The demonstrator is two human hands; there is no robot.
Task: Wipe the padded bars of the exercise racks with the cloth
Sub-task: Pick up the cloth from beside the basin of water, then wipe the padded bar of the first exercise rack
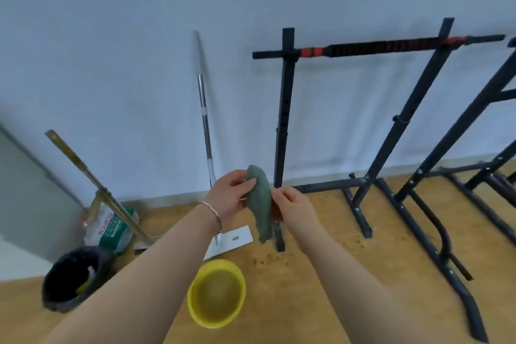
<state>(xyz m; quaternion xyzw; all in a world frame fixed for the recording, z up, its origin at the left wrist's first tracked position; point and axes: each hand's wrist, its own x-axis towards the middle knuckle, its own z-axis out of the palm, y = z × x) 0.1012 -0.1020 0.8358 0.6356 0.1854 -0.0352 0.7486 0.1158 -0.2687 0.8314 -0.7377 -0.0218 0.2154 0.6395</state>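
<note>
- Black exercise rack (284,120) stands against the pale wall (111,36) right of centre; its left upright rises directly behind the hands, and its base foot runs along the floor (335,301) just behind the cloth's lower end.
- A second rack (474,109) leans in at the right edge, and its base tubes spread over the lower right.
- A mop pole (205,126) leans on the wall left of the first rack, with its flat white head (237,240) on the floor under the left wrist.
- A yellow basin (208,322) sits on the floor at lower centre, between the two forearms.
- A black bin (55,304) is at lower left, with a white-and-green bag (111,232) and a slanted brass-coloured frame (83,173) above it.
- Small specks (268,258) dot the floor near the basin.
- The padded bar (377,47), black with orange bands, runs nearly level across the upper right, its right end slightly higher, well above the hands.
- The cloth (261,204), grey-green, is held in mid-air at centre frame, in front of the rack's upright. Its long axis is close to vertical: rounded top tilted a little left, loose tail hanging down and slightly right.
- The left grip (230,194) is clamped on the cloth's upper part, thumb across its front.
- The right grip (293,205) pinches the cloth's right edge about halfway down. A reddish patch shows there, too blurred to identify.
</note>
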